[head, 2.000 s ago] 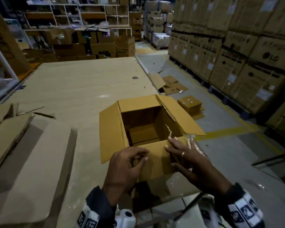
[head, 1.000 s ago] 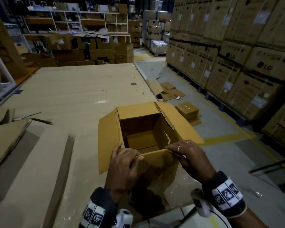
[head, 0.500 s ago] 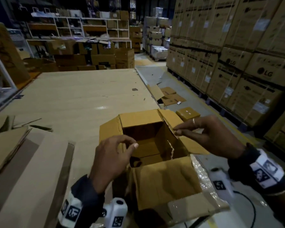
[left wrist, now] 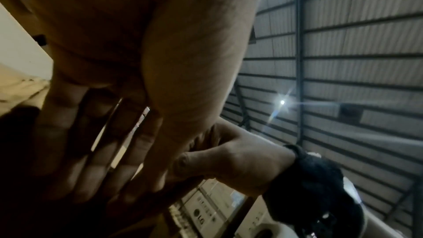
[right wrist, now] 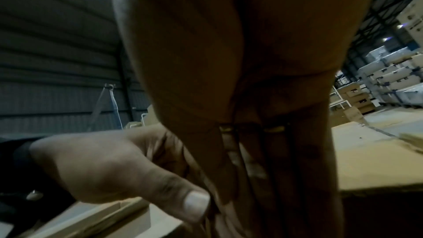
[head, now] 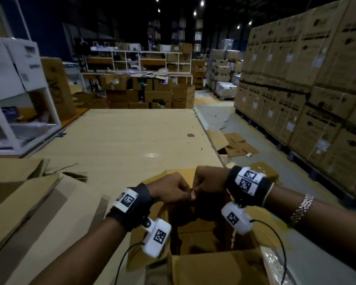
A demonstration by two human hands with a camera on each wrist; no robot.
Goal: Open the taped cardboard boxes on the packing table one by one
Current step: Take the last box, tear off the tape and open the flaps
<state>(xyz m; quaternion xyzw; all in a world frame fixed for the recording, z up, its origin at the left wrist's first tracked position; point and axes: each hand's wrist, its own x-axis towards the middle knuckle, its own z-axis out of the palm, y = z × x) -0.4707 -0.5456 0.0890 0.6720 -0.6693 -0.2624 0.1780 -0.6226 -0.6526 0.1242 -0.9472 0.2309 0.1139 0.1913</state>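
An open brown cardboard box [head: 214,268] stands at the table's near right edge, its near flap folded toward me with clear tape [head: 273,262] on the right corner. My left hand [head: 185,193] and right hand [head: 196,187] meet fingertip to fingertip over the box's far flap [head: 173,174] and pinch at its top edge. What lies between the fingertips is hidden. In the left wrist view my left fingers [left wrist: 96,151] point down beside the right hand [left wrist: 240,160]. The right wrist view has my right fingers [right wrist: 274,151] next to the left hand's thumb [right wrist: 196,204].
Flattened cardboard [head: 19,198] is stacked at the near left of the packing table [head: 132,136]. A white rack [head: 12,89] stands at the far left. Tall stacked cartons [head: 317,89] line the aisle on the right, with flattened boxes [head: 234,145] on the floor.
Both hands left the near flap, which now lies folded toward me, and came together over the far flap. My view has tilted up.
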